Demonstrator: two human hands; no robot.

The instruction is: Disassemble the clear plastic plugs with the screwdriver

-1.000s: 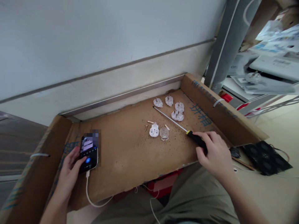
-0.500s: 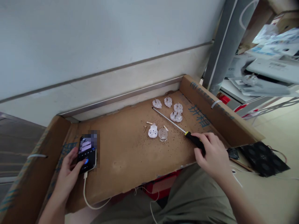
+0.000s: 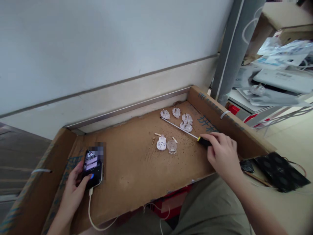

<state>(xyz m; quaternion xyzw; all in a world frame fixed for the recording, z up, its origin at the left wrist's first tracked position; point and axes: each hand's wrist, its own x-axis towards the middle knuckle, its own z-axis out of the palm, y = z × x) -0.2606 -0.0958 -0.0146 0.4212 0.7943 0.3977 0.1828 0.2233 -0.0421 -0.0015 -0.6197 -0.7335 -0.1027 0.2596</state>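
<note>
Head view: our right hand (image 3: 221, 153) gripped the screwdriver (image 3: 186, 130) beside the plugs (image 3: 186, 122); our left hand (image 3: 75, 186) clasped the phone (image 3: 92, 168).

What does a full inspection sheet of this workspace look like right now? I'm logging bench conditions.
Surface: brown cardboard tray, speckled with dark dots.
Job's things: black-handled long-shaft screwdriver; clear plastic plug shells; white plug face; small brass pins.
Clutter: black perforated panels.
Grippers: left hand holds black smartphone; right hand grips the screwdriver handle.
Cables: white charging cable plugged into the phone.
Surroundings: pale wall, grey post, cluttered shelf.
</note>
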